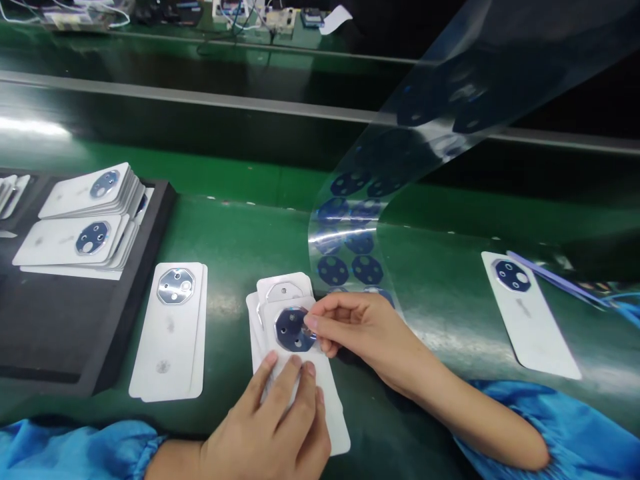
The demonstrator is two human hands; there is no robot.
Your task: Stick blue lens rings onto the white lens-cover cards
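A white phone back cover (329,393) lies on top of a small, uneven stack on the bench. On its camera area sits a dark blue octagonal film (289,331) with round holes. My left hand (275,423) rests over the cover below the film, fingers stretched out flat. With thumb and fingertips pinched together, my right hand (367,330) grips the film's right edge, which looks slightly lifted. Behind it, a clear strip (345,233) carrying rows of the same blue films curves down to the bench.
To the left, two overlapping white covers (167,340) lie beside a black tray (117,320) holding stacked covers (65,243). A single cover (537,327) with a blue film lies at right, near purple strips (555,277). Electronics with cables (255,17) stand on the far shelf.
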